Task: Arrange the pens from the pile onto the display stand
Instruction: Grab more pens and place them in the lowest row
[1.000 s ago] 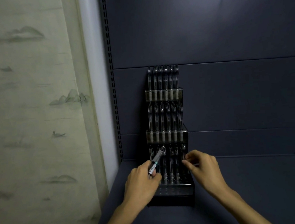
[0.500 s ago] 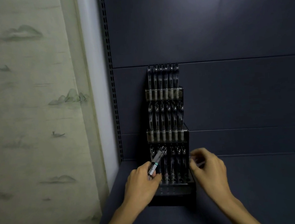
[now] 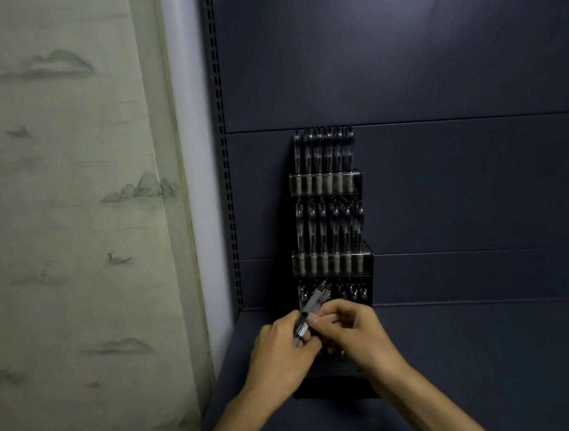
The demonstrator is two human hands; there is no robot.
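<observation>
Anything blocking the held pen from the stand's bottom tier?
Partly. The pen is gripped by the left hand, tilted up-right in front of the bottom tier of the display stand. The right hand touches the pen and covers the tier's lower slots; pens already stand there. A free slot cannot be confirmed.

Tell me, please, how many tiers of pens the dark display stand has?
3. On the dark stepped display stand: top tier highest at the back, middle tier below it, bottom tier lowest, partly hidden behind both hands.

Bare forearms, seemingly no sleeves
</observation>
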